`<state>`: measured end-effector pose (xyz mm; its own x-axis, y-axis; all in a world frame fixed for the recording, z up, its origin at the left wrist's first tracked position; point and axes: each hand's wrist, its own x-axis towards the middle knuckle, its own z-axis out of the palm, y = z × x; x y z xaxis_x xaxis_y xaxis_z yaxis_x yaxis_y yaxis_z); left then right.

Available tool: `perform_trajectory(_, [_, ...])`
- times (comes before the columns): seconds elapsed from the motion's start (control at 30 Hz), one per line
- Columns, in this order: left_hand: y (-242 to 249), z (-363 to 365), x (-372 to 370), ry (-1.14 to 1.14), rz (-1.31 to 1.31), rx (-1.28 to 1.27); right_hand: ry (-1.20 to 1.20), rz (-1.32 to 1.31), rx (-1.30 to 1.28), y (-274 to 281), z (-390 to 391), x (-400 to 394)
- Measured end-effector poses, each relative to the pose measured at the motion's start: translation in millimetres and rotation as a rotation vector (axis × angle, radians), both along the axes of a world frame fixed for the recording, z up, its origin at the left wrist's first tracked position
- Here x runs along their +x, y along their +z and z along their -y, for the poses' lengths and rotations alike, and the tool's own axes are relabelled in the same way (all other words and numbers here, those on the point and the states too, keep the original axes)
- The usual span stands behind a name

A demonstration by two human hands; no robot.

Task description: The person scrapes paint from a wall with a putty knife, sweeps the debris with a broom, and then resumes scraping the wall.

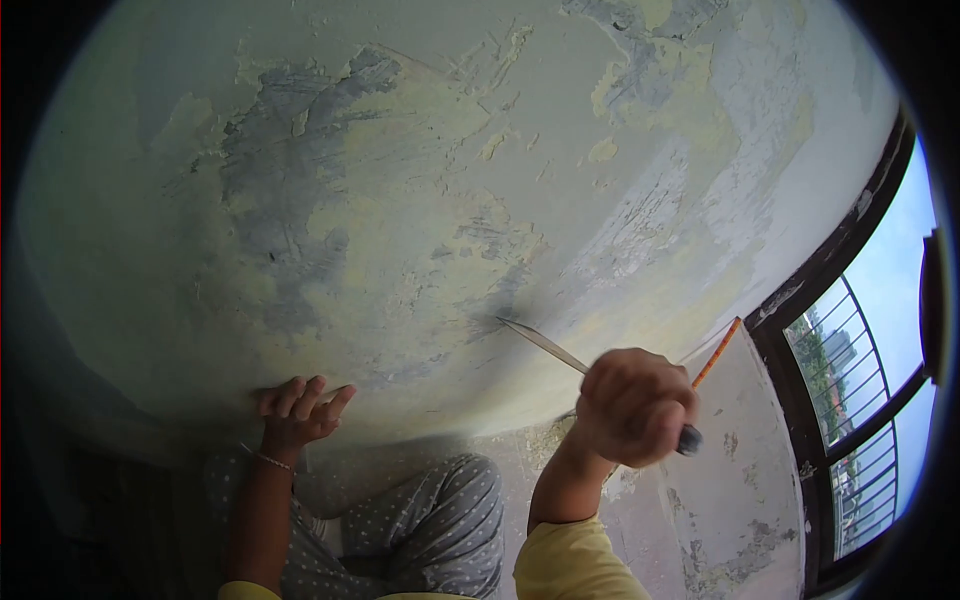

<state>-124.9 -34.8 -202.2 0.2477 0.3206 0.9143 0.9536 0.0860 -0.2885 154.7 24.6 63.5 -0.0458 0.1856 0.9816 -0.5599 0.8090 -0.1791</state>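
Nearest me, my right hand [635, 405] is fisted tight around the dark handle of a scraper [545, 345]; I judge it light and stiff, best gripped there. Its thin blade angles up-left, its tip touching the peeling wall [400, 180]. Left, my left hand [298, 412] presses the wall, fingers loosely spread, holding nothing.

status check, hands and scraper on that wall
Right hand gripping scraper, blade tip on peeling wall. Left hand flat against wall. Nothing blocking.
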Motion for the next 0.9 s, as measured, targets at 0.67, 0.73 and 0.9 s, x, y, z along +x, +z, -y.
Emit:
perform_trajectory(0.67, [38, 44, -26, -0.407, 0.176, -0.237, 0.254, 0.048, 0.110, 47, 67, -31])
perform_trajectory(0.73, [40, 59, -39, -0.363, 0.258, -0.188, 0.296, -0.069, 0.178, 61, 68, -24])
perform_trajectory(0.9, [55, 96, -58, -0.203, 0.297, -0.143, 0.057, 0.068, 0.086, 40, 27, -62])
